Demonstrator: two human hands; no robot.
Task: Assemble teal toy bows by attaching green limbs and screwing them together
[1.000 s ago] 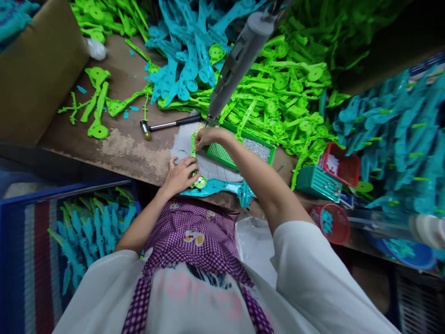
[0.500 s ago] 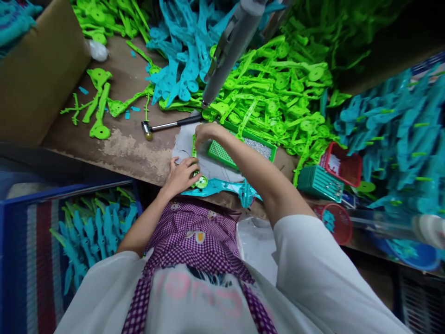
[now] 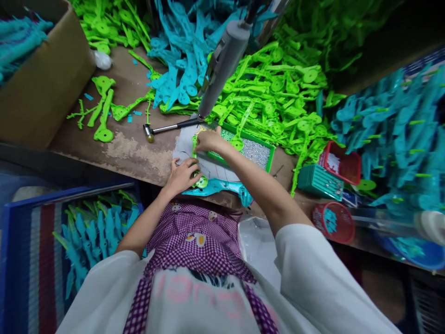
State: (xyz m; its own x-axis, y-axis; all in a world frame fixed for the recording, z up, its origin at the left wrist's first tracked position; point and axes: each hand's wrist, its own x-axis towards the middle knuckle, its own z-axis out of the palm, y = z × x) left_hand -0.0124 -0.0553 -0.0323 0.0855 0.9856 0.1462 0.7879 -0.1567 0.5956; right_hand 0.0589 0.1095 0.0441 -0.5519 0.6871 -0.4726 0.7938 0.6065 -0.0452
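Note:
My left hand [image 3: 184, 175] rests on the bench edge, its fingers curled over a bright green plastic part [image 3: 201, 182] with a round end. That part stands lengthwise away from me on a grey cloth [image 3: 182, 143]. At its far end is my right hand [image 3: 207, 140], fingers pinched together and pointing down; whatever they hold is hidden. A blue plastic part [image 3: 217, 186] lies crosswise nearest my apron. Beside my right hand stands a green tray [image 3: 271, 160] of small metal pieces, with another green part across it. The grey hanging power screwdriver [image 3: 222, 69] points down just beyond that hand.
A hammer [image 3: 170, 127] lies left of the cloth. Heaps of green parts [image 3: 278, 88] and blue parts [image 3: 177, 60] cover the back. Small baskets [image 3: 321, 182] stand at right, a cardboard box [image 3: 45, 93] at left, and a blue crate [image 3: 14, 260] of assembled parts lower left.
My right hand has shifted slightly toward me along the green part. The hanging screwdriver sits a little lower. My left hand stays where it was; the view has tilted slightly.

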